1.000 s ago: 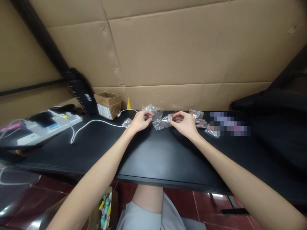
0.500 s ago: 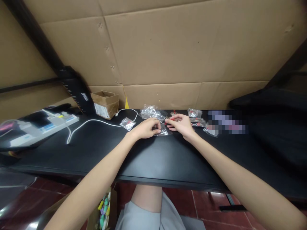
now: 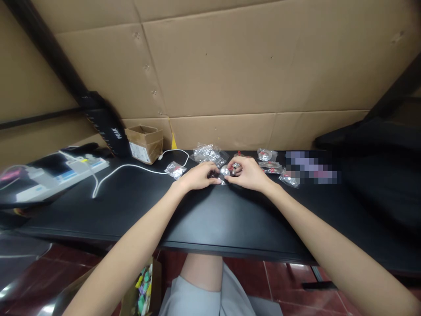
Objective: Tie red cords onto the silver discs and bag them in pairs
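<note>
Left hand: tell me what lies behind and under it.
Behind the left hand lies crumpled clear plastic on the black table. A bit of shiny film shows at its right edge; anything directly beneath the hand is covered.

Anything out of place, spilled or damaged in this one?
Nothing looks spilled or damaged. The oddity is a pixelated patch on the black table, by the rightmost bagged piece, masking whatever lies there. The white cable also sprawls loosely.
</note>
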Demonstrator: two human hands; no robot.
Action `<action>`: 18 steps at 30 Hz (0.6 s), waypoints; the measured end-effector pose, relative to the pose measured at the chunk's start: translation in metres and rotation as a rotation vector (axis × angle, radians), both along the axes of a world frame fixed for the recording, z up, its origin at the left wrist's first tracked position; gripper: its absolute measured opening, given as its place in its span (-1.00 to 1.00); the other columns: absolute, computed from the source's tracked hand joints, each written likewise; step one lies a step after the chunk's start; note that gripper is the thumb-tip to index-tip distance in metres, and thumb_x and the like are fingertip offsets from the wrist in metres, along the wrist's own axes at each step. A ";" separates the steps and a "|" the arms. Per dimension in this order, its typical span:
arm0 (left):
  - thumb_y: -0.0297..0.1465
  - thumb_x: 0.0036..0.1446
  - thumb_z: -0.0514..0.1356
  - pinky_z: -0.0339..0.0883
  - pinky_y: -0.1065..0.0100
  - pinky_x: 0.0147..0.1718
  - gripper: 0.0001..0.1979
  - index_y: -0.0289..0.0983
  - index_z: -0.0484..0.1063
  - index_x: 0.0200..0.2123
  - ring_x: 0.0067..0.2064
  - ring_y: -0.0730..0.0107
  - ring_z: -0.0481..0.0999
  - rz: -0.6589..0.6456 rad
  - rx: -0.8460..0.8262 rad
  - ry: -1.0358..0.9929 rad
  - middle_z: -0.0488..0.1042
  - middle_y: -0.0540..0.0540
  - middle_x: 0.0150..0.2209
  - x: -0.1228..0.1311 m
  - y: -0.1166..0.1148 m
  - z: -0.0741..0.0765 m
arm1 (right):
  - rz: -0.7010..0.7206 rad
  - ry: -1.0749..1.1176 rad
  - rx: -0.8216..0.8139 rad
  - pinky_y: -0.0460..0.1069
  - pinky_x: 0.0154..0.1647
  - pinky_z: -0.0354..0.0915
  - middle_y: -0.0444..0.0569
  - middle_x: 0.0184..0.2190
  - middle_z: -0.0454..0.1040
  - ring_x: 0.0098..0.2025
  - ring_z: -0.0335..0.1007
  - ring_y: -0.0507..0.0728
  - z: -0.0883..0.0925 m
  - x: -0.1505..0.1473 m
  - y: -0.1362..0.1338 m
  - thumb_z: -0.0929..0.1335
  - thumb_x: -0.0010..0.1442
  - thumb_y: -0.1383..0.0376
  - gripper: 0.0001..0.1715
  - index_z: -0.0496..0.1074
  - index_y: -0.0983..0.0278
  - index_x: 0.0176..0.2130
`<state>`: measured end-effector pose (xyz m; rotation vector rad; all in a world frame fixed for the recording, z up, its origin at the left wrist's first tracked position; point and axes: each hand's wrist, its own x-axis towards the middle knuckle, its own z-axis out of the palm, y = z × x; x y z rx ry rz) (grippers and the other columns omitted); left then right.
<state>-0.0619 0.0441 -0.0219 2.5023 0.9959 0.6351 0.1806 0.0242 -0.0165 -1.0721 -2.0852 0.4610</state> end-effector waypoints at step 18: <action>-0.22 0.17 0.41 0.42 0.20 -0.04 -0.69 -0.17 0.67 -0.04 -0.02 0.11 0.58 0.145 0.035 -0.012 0.64 -0.14 -0.03 0.002 0.001 -0.003 | -0.005 -0.233 0.039 0.08 -0.18 0.46 -0.02 -0.33 0.63 -0.30 0.57 0.22 0.007 0.008 0.000 0.58 0.07 0.24 -0.79 0.64 0.19 -0.23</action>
